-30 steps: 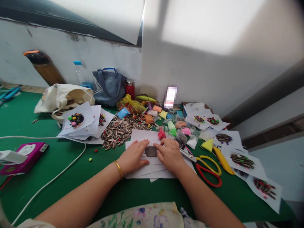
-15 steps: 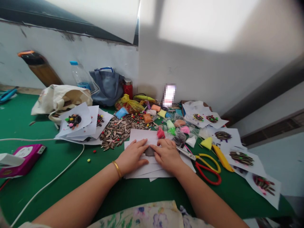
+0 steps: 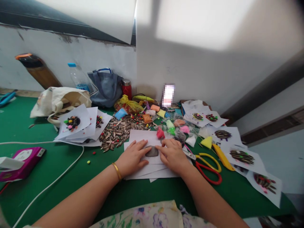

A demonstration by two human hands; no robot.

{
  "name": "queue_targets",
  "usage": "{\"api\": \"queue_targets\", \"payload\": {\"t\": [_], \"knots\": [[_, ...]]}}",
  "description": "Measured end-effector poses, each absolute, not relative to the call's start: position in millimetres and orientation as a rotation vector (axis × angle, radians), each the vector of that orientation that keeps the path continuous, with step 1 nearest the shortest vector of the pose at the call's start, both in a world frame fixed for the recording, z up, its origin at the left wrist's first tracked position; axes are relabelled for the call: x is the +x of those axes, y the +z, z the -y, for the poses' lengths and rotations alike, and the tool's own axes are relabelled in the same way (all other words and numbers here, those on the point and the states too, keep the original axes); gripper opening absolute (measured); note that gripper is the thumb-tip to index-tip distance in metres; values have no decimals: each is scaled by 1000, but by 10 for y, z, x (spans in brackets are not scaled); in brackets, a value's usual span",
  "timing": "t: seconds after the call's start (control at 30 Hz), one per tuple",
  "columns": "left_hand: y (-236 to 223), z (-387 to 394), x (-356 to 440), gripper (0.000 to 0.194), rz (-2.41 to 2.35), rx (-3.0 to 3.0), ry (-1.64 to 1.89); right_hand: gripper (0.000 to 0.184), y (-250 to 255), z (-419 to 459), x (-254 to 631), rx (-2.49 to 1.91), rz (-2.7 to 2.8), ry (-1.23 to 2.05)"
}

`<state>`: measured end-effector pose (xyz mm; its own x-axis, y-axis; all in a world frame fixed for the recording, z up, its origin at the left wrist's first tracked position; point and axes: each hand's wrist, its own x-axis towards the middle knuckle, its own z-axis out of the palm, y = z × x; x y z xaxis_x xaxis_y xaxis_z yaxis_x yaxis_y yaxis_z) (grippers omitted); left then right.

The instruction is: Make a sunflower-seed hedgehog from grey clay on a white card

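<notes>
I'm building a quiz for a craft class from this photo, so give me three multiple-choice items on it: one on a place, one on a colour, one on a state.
1. Where does the grey clay lump lie?
A. on the white paper between both hands
B. inside the cloth bag
C. on the seed pile

2. What colours are the scissors' handles?
A. blue and green
B. yellow and red
C. black and white

3. How are the left hand and right hand placed?
A. raised in the air
B. gripping the scissors
C. flat on the paper, fingertips at the lump

Answers: 1 A, the lump sits on the sheet between the fingertips. 2 B, one loop is yellow, the other red. 3 C, both palms face down on the paper beside the lump.
</notes>
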<state>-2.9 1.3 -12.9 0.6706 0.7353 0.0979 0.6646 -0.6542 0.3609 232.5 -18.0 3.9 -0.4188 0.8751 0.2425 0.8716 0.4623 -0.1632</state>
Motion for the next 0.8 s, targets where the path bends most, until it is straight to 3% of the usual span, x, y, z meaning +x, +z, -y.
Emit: {"api": "queue_targets", "payload": {"t": [0.17, 0.37, 0.8], "knots": [[-118, 1, -27, 62, -1117, 2597, 330, 35, 34, 236, 2385, -1493, 2458, 74], [-109, 1, -20, 61, -1122, 2599, 315, 60, -59, 181, 2394, -1597, 2367, -12], [-123, -9, -22, 61, -1120, 2611, 315, 60, -52, 113, 2374, -1589, 2304, -37]]}}
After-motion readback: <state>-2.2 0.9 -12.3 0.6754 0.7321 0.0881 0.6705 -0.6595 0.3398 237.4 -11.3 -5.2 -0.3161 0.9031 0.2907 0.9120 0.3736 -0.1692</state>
